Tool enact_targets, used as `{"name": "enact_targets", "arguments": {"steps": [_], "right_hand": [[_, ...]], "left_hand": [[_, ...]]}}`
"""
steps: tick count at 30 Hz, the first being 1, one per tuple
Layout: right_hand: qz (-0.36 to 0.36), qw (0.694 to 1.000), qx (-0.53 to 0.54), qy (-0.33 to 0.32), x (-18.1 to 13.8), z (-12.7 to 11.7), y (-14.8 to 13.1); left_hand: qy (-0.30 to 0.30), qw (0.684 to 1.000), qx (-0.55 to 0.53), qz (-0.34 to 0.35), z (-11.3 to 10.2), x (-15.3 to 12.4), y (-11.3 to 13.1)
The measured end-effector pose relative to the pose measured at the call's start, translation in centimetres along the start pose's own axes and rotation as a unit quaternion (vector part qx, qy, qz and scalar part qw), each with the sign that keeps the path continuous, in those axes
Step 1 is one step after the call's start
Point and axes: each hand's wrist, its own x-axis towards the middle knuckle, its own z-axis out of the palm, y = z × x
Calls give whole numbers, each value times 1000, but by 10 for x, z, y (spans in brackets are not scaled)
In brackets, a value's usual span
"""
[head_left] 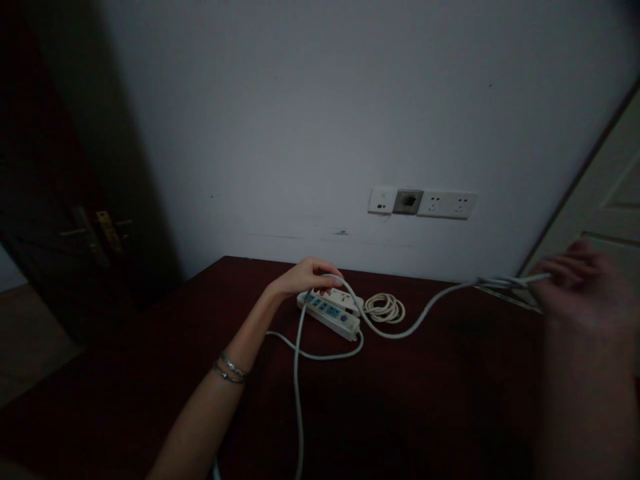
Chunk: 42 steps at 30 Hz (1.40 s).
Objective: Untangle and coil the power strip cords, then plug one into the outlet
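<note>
A pale grey power cord (400, 335) runs between my two hands and sags in the middle. My left hand (311, 276) pinches it above the table, fingers closed round it. From there a length drops toward the near edge of the view. Out at the right, my right hand (575, 283), blurred, is closed on the cord, where it looks doubled or knotted. Beneath my left hand lies a white power strip (333, 320) with blue sockets, the cord leaving its right end. A second white power strip (345, 300) lies against it, partly hidden.
A coiled cream cord (385, 309) lies right of the strips. The dark red table (425, 400) meets a white wall (280, 133) with wall sockets (447, 205). A dark door (50, 200) stands left, a pale door (600, 200) right.
</note>
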Motion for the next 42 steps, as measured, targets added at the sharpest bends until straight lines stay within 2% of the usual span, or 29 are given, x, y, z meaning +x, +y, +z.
{"name": "enact_targets", "arguments": {"steps": [1,2,6,11,15,17,18,21,26,28,32,33,35,38,42], "right_hand": [[-29,988,-100,-111,-9,5,20],[-41,969,-186,-158,-15,9,39],[-9,869,-408,-278,-24,7,100],[-24,719,-626,-301,-28,-10,139],[-23,595,-736,-321,-29,-16,147],[-25,550,-767,-331,-29,-16,147],[-25,537,-773,-337,-30,-15,147],[-9,533,-770,-352,-34,-13,146],[24,556,-748,-362,-41,-10,148],[47,591,-720,-360,-42,-12,152],[111,692,-629,-337,-50,-16,165],[128,708,-610,-332,-53,-16,168],[170,718,-586,-335,-59,-17,171],[218,680,-587,-381,-64,-16,169],[194,573,-654,-454,-61,-17,159]], "left_hand": [[13,1000,2,-1,1,1,0],[27,1000,11,-1,2,2,-1],[71,995,67,4,2,6,-6],[86,995,45,-25,-3,4,-9],[43,994,-97,-31,-6,-3,-5],[26,986,-164,-28,-9,-6,-3],[21,982,-188,-23,-10,-7,-3],[11,971,-240,-2,-15,-9,-4],[24,965,-260,7,-20,-14,-1],[27,967,-254,5,-17,-14,2],[18,970,-243,16,-4,-10,10],[18,970,-241,22,-1,-9,11],[25,971,-236,31,4,-6,11],[58,972,-223,32,8,-3,9],[121,973,-194,30,8,-2,6]]}}
